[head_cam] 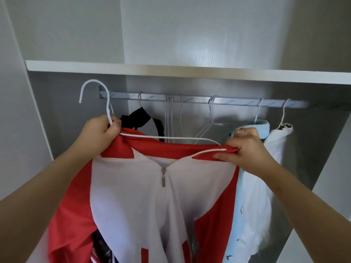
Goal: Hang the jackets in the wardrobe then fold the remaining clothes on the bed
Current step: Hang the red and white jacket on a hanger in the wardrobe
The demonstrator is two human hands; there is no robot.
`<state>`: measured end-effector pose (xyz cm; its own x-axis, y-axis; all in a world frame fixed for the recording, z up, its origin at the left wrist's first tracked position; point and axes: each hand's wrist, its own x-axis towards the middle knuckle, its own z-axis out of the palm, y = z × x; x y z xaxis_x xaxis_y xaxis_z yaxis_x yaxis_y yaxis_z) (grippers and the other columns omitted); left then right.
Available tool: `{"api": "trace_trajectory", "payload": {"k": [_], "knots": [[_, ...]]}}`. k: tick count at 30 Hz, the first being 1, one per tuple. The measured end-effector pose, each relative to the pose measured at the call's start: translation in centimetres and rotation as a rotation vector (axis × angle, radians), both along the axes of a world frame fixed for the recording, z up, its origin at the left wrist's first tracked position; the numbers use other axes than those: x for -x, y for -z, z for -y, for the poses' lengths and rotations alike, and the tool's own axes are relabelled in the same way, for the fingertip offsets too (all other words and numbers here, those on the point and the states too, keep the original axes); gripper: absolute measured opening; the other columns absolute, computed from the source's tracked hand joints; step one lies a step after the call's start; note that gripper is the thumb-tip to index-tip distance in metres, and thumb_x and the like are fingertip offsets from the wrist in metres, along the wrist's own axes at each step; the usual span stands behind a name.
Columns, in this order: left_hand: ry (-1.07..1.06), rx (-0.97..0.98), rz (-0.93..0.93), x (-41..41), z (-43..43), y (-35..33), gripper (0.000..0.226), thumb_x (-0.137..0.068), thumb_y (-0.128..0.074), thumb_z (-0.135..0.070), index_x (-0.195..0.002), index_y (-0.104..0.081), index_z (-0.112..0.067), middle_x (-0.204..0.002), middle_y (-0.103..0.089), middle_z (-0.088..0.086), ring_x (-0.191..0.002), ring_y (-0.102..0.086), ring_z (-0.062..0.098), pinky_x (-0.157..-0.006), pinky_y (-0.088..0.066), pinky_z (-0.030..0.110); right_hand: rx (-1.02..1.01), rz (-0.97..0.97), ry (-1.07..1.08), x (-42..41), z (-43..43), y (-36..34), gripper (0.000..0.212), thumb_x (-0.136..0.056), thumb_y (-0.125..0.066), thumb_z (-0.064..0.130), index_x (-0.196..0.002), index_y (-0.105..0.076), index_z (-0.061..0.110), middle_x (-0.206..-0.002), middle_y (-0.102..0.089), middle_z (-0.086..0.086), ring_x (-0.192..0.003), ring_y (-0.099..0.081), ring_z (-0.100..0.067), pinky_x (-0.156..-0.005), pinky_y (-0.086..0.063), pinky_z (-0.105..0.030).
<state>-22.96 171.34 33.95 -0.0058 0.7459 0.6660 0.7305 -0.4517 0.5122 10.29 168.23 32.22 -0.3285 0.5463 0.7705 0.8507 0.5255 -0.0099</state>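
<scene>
A red and white zip jacket [144, 196] hangs in front of me on a white wire hanger [167, 137]. My left hand [100, 131] grips the hanger's neck together with the jacket's left shoulder; the hook rises above it, off the rail. My right hand [248, 149] pinches the red collar edge by the zipper at the jacket's right shoulder. Both hands hold the jacket just below and in front of the wardrobe rail [190, 98].
On the rail hang a dark garment [140, 116], several bare wire hangers [171, 114], a light blue jacket [264, 126] and a white garment [279, 141]. A white shelf [171, 70] runs above the rail. Wardrobe side walls stand left and right.
</scene>
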Motion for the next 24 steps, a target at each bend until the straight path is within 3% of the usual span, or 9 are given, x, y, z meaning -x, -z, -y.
{"api": "trace_trajectory", "payload": {"k": [4,6,9,12,14,18,20,22,24], "knots": [[0.108,0.222,0.053,0.2,-0.6,0.0,0.034,-0.094,-0.048,-0.013,-0.062,-0.045,-0.005,-0.059,-0.045,0.004,-0.050,-0.040,0.004,-0.052,-0.033,0.013,0.669,-0.170,-0.134,0.6,0.8,-2.0,0.035,-0.072,-0.077,0.032,-0.064,-0.067,0.000,-0.056,-0.055,-0.018,-0.053,-0.045,-0.012,-0.060,-0.036,-0.029],[0.166,0.271,-0.049,-0.7,-0.3,-0.1,0.033,-0.085,-0.048,-0.028,-0.065,-0.050,-0.002,-0.058,-0.048,-0.001,-0.051,-0.042,0.005,-0.053,-0.034,0.013,0.778,-0.012,-0.169,1.4,1.1,-2.6,0.028,-0.074,-0.075,0.034,-0.074,-0.072,0.006,-0.055,-0.055,-0.007,-0.051,-0.044,-0.003,-0.056,-0.039,-0.024],[0.240,0.232,-0.255,-4.3,0.6,-0.4,0.022,-0.075,-0.042,-0.033,-0.058,-0.044,-0.020,-0.052,-0.047,-0.006,-0.054,-0.048,0.000,-0.055,-0.034,0.012,0.736,0.204,-0.142,3.3,1.0,-3.1,0.019,-0.076,-0.073,0.039,-0.058,-0.068,0.037,-0.045,-0.051,0.011,-0.047,-0.047,-0.001,-0.050,-0.033,-0.012],[0.221,0.120,-0.360,-8.2,1.1,-0.3,0.029,-0.091,-0.045,-0.030,-0.064,-0.044,-0.019,-0.061,-0.049,-0.005,-0.064,-0.052,0.013,-0.064,-0.040,0.029,0.289,0.219,-0.109,4.8,-0.4,-2.4,0.042,-0.069,-0.065,0.055,-0.050,-0.060,0.018,-0.044,-0.033,0.009,-0.050,-0.041,-0.009,-0.050,-0.033,-0.027],[0.208,0.075,-0.291,-9.2,1.0,-0.1,0.024,-0.094,-0.047,-0.022,-0.074,-0.052,-0.010,-0.068,-0.055,0.002,-0.070,-0.053,0.020,-0.067,-0.041,0.031,0.046,0.069,-0.209,5.0,-1.3,-1.3,0.049,-0.066,-0.058,0.058,-0.057,-0.059,0.010,-0.054,-0.037,0.012,-0.060,-0.043,-0.013,-0.057,-0.034,-0.017],[0.180,0.062,0.038,-7.9,0.8,0.0,0.029,-0.093,-0.050,-0.019,-0.065,-0.052,-0.017,-0.060,-0.051,-0.002,-0.057,-0.046,0.008,-0.057,-0.036,0.013,0.454,-0.241,-0.031,3.3,-1.9,-0.5,0.064,-0.076,-0.064,0.057,-0.127,-0.049,0.022,-0.125,-0.051,-0.002,-0.118,-0.047,-0.019,-0.098,-0.034,-0.022],[0.160,0.061,0.096,-7.5,0.6,0.1,0.030,-0.093,-0.052,-0.019,-0.064,-0.052,-0.025,-0.062,-0.054,-0.003,-0.058,-0.049,0.006,-0.058,-0.037,0.011,0.754,-0.266,0.102,2.5,-2.0,-0.2,0.055,-0.080,-0.053,0.062,-0.118,-0.056,0.023,-0.115,-0.061,-0.003,-0.108,-0.058,-0.021,-0.091,-0.046,-0.031],[0.160,0.085,0.098,-8.3,0.3,0.5,0.021,-0.092,-0.054,-0.021,-0.071,-0.058,-0.020,-0.069,-0.061,0.003,-0.066,-0.055,0.013,-0.066,-0.042,0.019,0.765,-0.290,0.078,3.1,-1.6,0.1,0.039,-0.082,-0.051,0.061,-0.087,-0.065,0.025,-0.088,-0.067,0.001,-0.089,-0.063,-0.018,-0.078,-0.048,-0.028],[0.197,0.105,0.083,-9.7,0.2,1.2,0.016,-0.090,-0.057,-0.021,-0.075,-0.058,-0.019,-0.074,-0.065,0.003,-0.071,-0.060,0.014,-0.071,-0.045,0.026,0.728,-0.289,0.012,4.2,-1.2,0.3,0.031,-0.082,-0.057,0.057,-0.086,-0.065,0.028,-0.082,-0.065,0.006,-0.082,-0.062,-0.013,-0.074,-0.047,-0.026]]}}
